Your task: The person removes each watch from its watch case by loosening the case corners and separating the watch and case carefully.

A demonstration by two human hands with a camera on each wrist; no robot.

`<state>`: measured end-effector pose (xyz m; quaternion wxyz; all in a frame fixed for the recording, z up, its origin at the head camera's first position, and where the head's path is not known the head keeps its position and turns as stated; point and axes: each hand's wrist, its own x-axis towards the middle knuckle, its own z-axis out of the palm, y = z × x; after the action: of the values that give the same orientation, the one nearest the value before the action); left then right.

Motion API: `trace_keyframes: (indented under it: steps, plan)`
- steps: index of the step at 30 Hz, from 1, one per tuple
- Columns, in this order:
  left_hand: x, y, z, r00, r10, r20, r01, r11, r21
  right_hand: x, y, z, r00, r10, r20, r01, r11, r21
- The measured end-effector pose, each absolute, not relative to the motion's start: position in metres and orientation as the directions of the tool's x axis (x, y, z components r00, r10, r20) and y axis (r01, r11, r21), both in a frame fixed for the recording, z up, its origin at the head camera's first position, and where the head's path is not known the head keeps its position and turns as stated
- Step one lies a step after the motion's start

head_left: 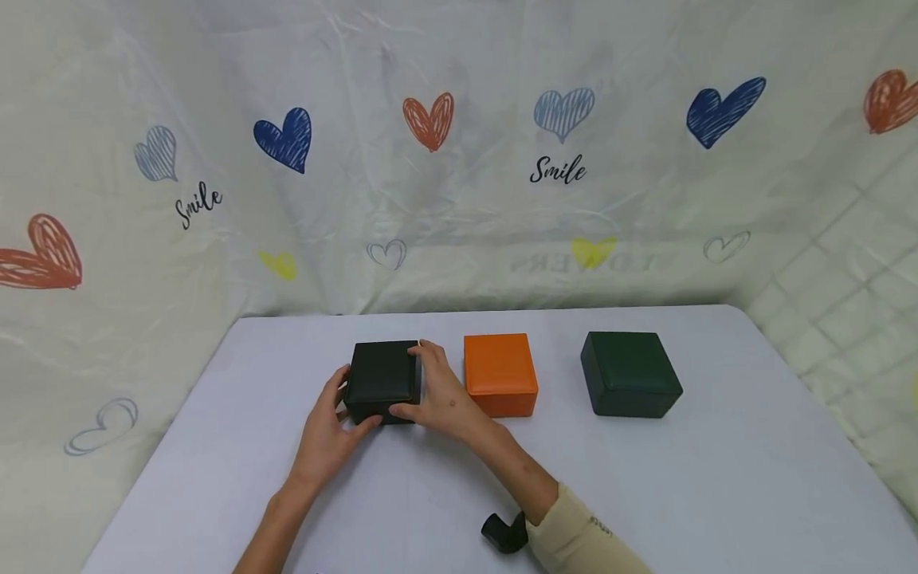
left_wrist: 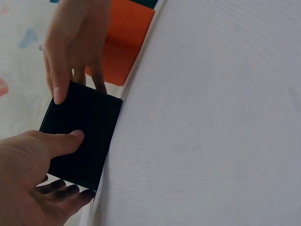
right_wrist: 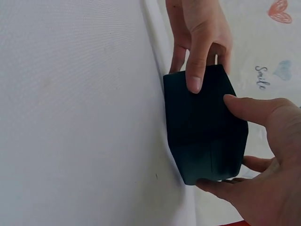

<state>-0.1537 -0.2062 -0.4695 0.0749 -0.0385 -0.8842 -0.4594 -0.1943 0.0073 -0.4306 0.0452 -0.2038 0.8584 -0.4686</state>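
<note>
A black box (head_left: 383, 373) with a closed lid sits on the table's left half. My left hand (head_left: 326, 446) grips it from the left, its thumb on the front face and its fingers along the side. From the right, my right hand (head_left: 448, 402) holds the same box, thumb at the front and fingers at the right side. In the left wrist view the left thumb presses flat on the black box (left_wrist: 96, 117). The right wrist view shows both hands around the black box (right_wrist: 202, 117), which appears to rest on the tabletop.
Just right of the right hand stands an orange box (head_left: 500, 363), and a dark green box (head_left: 631, 371) is farther right. A black pipe-shaped object (head_left: 502, 532) lies by the right sleeve, partly hidden. Behind the white table (head_left: 717, 478) hangs a heart-printed curtain (head_left: 488, 199).
</note>
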Motion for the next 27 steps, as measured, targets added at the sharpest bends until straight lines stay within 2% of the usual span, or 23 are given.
trace_keyframes:
  steps: [21,27]
  plan:
    - [-0.156,-0.219,-0.475,-0.982,0.056,0.179,0.182,0.514,0.838,-0.203,0.008,-0.447,-0.895,-0.423,0.144,-0.277,0.272,-0.921]
    - [-0.156,-0.22,-0.475,-0.983,0.062,0.171,0.179,0.49,0.853,-0.204,0.008,-0.451,-0.904,-0.403,0.143,-0.262,0.257,-0.93]
